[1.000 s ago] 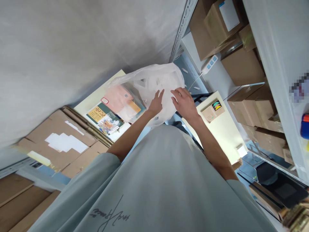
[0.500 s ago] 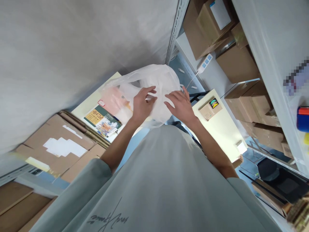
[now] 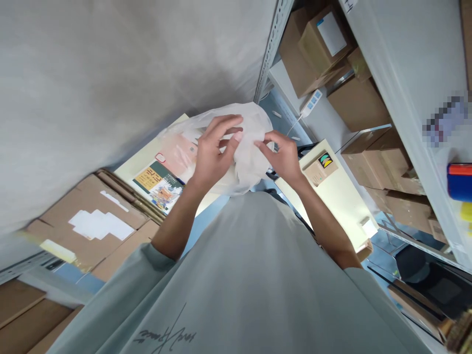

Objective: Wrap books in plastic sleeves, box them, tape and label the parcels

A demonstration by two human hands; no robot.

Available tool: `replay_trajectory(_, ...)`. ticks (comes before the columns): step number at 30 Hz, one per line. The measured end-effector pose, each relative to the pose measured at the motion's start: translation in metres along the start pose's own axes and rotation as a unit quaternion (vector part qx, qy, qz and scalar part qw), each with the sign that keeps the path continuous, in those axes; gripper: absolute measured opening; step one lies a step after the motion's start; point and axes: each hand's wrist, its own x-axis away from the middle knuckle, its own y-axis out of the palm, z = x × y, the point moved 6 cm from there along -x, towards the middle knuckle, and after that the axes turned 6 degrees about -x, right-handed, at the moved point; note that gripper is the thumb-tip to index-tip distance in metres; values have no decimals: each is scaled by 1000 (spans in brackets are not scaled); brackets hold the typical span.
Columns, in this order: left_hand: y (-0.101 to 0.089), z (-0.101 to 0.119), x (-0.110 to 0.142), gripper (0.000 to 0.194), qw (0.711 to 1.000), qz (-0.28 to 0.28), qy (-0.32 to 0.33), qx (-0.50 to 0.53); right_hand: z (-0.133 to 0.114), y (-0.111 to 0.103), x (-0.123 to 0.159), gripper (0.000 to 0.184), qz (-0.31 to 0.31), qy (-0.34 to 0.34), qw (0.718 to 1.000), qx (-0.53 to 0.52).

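Note:
A thin, translucent white plastic bag (image 3: pixel 252 164) hangs in front of my chest, its film crumpled between my hands. My left hand (image 3: pixel 217 147) is at its left side, fingers curled and thumb close to a fingertip on the film; the index finger stretches above. My right hand (image 3: pixel 282 153) pinches the bag's right part between thumb and fingertips. Through and beside the bag, a pinkish sheet or packet (image 3: pixel 179 155) shows on the cream tabletop (image 3: pixel 127 166). Near it lies a green and yellow printed booklet (image 3: pixel 158 186), partly behind my left forearm.
Flattened cardboard (image 3: pixel 88 216) leans at the left. A second cream table (image 3: pixel 337 196) at the right holds a small brown box (image 3: pixel 320 169). Cardboard boxes (image 3: pixel 357 98) fill the shelving beyond, near a white power strip (image 3: pixel 311 102). A black chair (image 3: pixel 416 265) stands lower right.
My left hand has moved up and slightly left over the bag. My right hand has gone from loosely spread fingers to a pinch, and the film is more bunched between them.

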Motion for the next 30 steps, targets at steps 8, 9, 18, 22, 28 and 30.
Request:
replay_trajectory(8,-10,-4,-8,57,999,-31,40,3,-15,-69,1,60,63,23,986,-153)
replay_trajectory(9,-9,-2,-10,59,998,-40,50,-3,-17,-76,4,61,62,25,984,-166)
replay_trajectory(18,32,3,-29,56,983,-160,85,-40,-18,-129,37,52,85,65,966,-234)
replay_trajectory(22,50,7,-38,24,984,-153,92,4,-9,-141,59,56,121,85,951,-272)
replay_trajectory(28,66,19,-48,23,978,-158,117,66,16,-154,96,75,190,160,941,-228)
replay_trajectory(30,70,20,-50,24,979,-149,127,59,21,-156,107,90,205,178,937,-218)
